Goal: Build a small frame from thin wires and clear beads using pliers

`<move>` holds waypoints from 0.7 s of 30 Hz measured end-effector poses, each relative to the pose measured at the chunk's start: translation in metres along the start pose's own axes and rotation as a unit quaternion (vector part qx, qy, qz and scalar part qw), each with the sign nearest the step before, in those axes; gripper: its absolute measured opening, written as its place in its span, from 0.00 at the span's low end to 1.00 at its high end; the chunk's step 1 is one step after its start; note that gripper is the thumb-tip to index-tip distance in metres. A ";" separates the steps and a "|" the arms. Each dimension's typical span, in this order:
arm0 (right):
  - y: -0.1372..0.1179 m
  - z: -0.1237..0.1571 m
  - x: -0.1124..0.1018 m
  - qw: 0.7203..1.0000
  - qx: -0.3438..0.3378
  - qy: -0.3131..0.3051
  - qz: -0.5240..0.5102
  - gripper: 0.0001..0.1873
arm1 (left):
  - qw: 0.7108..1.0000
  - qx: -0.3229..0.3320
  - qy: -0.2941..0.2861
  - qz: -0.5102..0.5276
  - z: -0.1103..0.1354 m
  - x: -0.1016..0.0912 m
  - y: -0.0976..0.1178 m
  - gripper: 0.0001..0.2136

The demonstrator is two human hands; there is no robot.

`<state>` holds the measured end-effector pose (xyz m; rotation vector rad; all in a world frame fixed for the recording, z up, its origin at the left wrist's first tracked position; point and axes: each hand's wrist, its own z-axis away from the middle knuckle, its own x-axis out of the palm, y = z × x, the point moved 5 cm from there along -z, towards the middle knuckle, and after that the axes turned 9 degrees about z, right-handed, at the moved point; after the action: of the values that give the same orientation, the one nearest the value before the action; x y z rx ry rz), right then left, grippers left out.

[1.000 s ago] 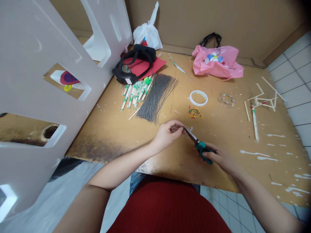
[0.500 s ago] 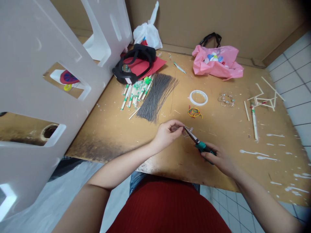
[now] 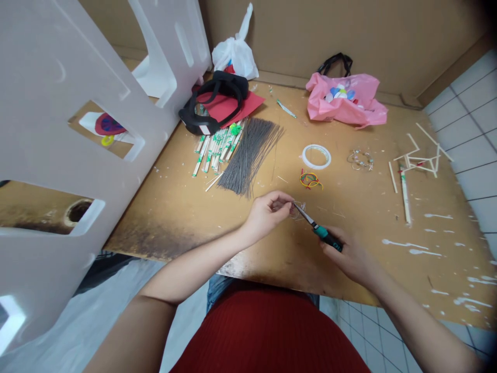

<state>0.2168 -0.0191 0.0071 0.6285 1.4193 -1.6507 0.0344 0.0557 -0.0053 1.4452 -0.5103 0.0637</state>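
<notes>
Near the middle of the table, my left hand is closed in a pinch on a thin wire piece, whose fine loops trail to the right of the fingertips. My right hand grips long-nosed pliers with green and black handles. Their narrow tip meets the wire right at my left fingertips; the exact contact is too small to make out. Just beyond lie coloured ties in yellow, red and green, and a white tape roll.
Grey wires lie bundled beside wrapped chopsticks and a black headset on red paper. A pink bag of bottle caps and a white bag stand at the back. To the right are a beaded wire ring and a stick frame.
The pliers have rolled in my right hand, so their handles now look narrower and closer together. My left hand has stayed nearly still on the wire.
</notes>
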 end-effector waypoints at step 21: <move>-0.001 0.000 -0.002 0.999 0.009 -0.017 -0.028 0.19 | 1.000 0.012 -0.008 -0.010 0.000 0.001 0.002 0.05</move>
<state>0.2172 -0.0184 0.0093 0.5724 1.4102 -1.7125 0.0349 0.0556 -0.0031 1.4747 -0.5108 0.0428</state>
